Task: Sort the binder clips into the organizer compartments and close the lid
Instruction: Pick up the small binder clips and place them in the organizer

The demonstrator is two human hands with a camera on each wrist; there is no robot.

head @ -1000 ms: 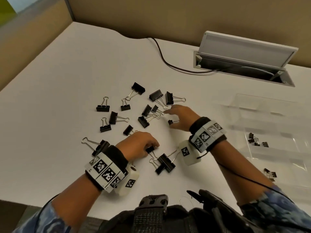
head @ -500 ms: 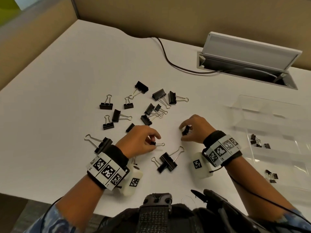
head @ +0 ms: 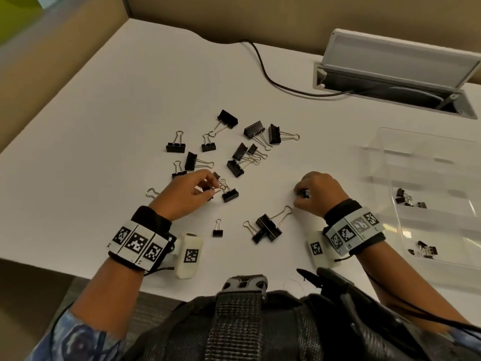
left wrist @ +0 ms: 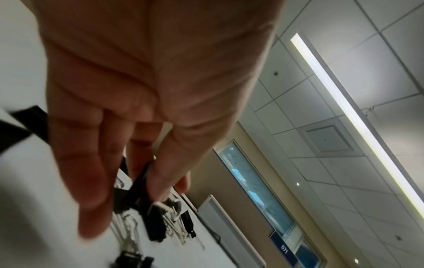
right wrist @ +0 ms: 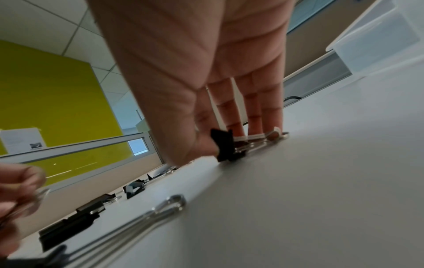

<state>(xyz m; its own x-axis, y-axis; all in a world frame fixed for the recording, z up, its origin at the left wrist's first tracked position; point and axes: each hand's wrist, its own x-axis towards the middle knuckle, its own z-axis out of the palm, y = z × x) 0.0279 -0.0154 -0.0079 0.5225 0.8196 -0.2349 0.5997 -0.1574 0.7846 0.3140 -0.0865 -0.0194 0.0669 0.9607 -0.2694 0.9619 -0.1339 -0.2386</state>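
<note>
Black binder clips (head: pixel 235 149) lie scattered across the middle of the white counter (head: pixel 104 113), most of them in a loose cluster beyond our hands. Our left hand (head: pixel 186 196) hovers at the near edge of that cluster, thumb and fingers (left wrist: pixel 160 181) pinching a small clip (left wrist: pixel 140 183) by its black body; a further clip (head: pixel 230 195) rests on the counter just beside those fingertips. Our right hand (head: pixel 318 194) sits to the right of the cluster, its fingers (right wrist: pixel 252 117) pointing down onto the counter, thumb and fingers pinching a small black clip (right wrist: pixel 223 145) that touches the surface with its wire handles lying under the fingertips. Between the two wrists, two large clips (head: pixel 266 227) lie crossed one over the other, with one long wire handle reaching toward our right hand. A single small clip (head: pixel 218 229) stands alone to their left, near our left wrist.

To the right of our right hand stands the clear plastic organizer (head: pixel 442 230), lid open. One compartment holds a few small clips (head: pixel 407 200); a nearer compartment holds another few (head: pixel 425 251).

At the far side of the counter, a recessed cable box (head: pixel 390 82) sits with its flap raised, and a black cable (head: pixel 270 74) runs into it from the rear edge. Both wrists carry bands printed with black-and-white markers (head: pixel 135 242).
</note>
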